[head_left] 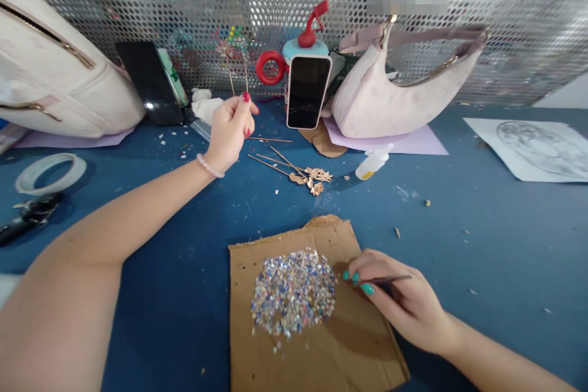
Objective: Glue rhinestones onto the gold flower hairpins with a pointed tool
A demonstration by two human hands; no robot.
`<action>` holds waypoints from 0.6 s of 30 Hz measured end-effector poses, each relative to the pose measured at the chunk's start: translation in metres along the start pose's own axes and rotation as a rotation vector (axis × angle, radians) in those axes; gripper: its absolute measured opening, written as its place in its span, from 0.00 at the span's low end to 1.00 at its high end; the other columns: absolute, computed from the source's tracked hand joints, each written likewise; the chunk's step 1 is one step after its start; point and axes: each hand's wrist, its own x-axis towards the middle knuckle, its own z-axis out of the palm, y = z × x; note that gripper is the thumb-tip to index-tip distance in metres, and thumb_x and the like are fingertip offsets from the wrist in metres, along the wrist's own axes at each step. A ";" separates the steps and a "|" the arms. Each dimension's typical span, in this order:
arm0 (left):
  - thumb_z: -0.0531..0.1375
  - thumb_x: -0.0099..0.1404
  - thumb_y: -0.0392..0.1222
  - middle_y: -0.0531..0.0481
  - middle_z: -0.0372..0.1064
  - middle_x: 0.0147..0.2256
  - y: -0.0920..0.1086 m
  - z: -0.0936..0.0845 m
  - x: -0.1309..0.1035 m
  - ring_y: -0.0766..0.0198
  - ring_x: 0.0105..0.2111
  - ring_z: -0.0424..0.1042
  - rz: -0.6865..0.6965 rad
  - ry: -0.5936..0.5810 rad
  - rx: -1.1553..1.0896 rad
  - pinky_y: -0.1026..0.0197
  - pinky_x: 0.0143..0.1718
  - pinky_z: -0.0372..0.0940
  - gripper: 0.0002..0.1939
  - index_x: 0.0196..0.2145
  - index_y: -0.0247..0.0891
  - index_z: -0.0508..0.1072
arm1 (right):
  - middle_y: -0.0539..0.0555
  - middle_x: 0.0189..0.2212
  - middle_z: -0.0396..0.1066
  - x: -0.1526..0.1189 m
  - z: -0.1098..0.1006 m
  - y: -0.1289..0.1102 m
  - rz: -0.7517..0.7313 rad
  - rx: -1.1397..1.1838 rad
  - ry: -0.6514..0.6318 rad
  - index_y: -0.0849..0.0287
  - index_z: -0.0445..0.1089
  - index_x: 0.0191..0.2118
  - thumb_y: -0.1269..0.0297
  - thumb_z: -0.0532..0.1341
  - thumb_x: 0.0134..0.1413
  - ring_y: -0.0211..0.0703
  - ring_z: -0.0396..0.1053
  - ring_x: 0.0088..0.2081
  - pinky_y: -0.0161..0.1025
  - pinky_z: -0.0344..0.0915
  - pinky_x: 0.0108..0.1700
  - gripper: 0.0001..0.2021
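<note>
Sparkly gems (pixel 294 294) can be seen, but where have they been put?

They are spread in one flat, roundish heap on the brown cardboard (pixel 367 343), in the lower middle of the frame.

Which hand is nearer to them?

The right hand (pixel 399 303) is nearer. It is held at the lower right, so the heap is found just to its left. The left hand (pixel 234 125) is held well apart, up near the top middle.

Is anything held?

A thin dark tool (pixel 397 279) is pinched by the right thumb and fingers. It is held nearly sideways, with its long way lined up toward the heap. The left fingers are curled in, but whether anything is pinched there cannot be told. Thin sticks (pixel 231 76) with sparkly tops are seen just above them.

What can be said about how things look?

The gems look hard and glassy, in clear, silver and blue. The cardboard's top edge is rough and torn. Gold flower sticks (pixel 316 174), shiny like metal, are laid in the middle, with their stems pointed to the upper left. A small white bottle (pixel 371 163) is seen to their right.
</note>
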 end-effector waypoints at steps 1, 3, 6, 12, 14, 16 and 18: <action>0.42 0.75 0.64 0.55 0.53 0.17 0.006 -0.001 -0.010 0.62 0.20 0.60 0.026 -0.067 0.046 0.55 0.25 0.55 0.29 0.25 0.45 0.63 | 0.56 0.34 0.76 0.000 0.000 0.000 -0.005 -0.007 -0.005 0.57 0.68 0.44 0.79 0.56 0.61 0.41 0.77 0.37 0.39 0.76 0.39 0.12; 0.48 0.75 0.61 0.52 0.62 0.17 0.015 -0.001 -0.026 0.60 0.21 0.65 0.082 -0.232 0.164 0.52 0.27 0.61 0.29 0.20 0.44 0.64 | 0.56 0.34 0.76 -0.001 0.001 0.001 -0.022 -0.016 -0.009 0.58 0.68 0.44 0.80 0.56 0.60 0.40 0.77 0.37 0.39 0.76 0.39 0.12; 0.62 0.68 0.50 0.47 0.78 0.40 0.015 0.001 -0.036 0.50 0.44 0.75 0.208 -0.408 0.334 0.46 0.48 0.66 0.07 0.35 0.46 0.76 | 0.55 0.34 0.76 -0.002 0.002 0.001 -0.061 -0.037 -0.005 0.58 0.68 0.45 0.80 0.56 0.60 0.40 0.77 0.37 0.40 0.76 0.41 0.12; 0.58 0.70 0.45 0.45 0.77 0.45 0.001 0.003 -0.033 0.51 0.48 0.73 0.330 -0.592 0.566 0.45 0.56 0.63 0.10 0.38 0.43 0.79 | 0.55 0.34 0.76 -0.005 0.002 0.002 -0.090 -0.072 0.002 0.58 0.68 0.45 0.80 0.57 0.58 0.40 0.76 0.37 0.39 0.76 0.40 0.13; 0.57 0.71 0.44 0.45 0.76 0.44 -0.002 0.001 -0.031 0.53 0.47 0.73 0.347 -0.591 0.618 0.47 0.55 0.64 0.12 0.36 0.41 0.79 | 0.55 0.34 0.76 -0.006 0.002 0.002 -0.099 -0.080 0.006 0.58 0.69 0.44 0.80 0.57 0.58 0.40 0.77 0.38 0.39 0.76 0.40 0.12; 0.56 0.72 0.43 0.45 0.76 0.45 -0.005 0.001 -0.030 0.54 0.46 0.73 0.351 -0.567 0.664 0.48 0.54 0.65 0.12 0.36 0.41 0.79 | 0.55 0.34 0.76 -0.007 0.002 0.002 -0.106 -0.092 0.008 0.58 0.69 0.44 0.80 0.58 0.59 0.40 0.77 0.38 0.39 0.76 0.41 0.12; 0.55 0.72 0.41 0.45 0.75 0.45 -0.009 0.003 -0.028 0.53 0.47 0.72 0.341 -0.513 0.710 0.47 0.53 0.65 0.11 0.37 0.40 0.78 | 0.55 0.34 0.76 -0.008 0.003 0.001 -0.120 -0.105 0.008 0.58 0.69 0.45 0.79 0.58 0.59 0.40 0.77 0.38 0.39 0.76 0.41 0.12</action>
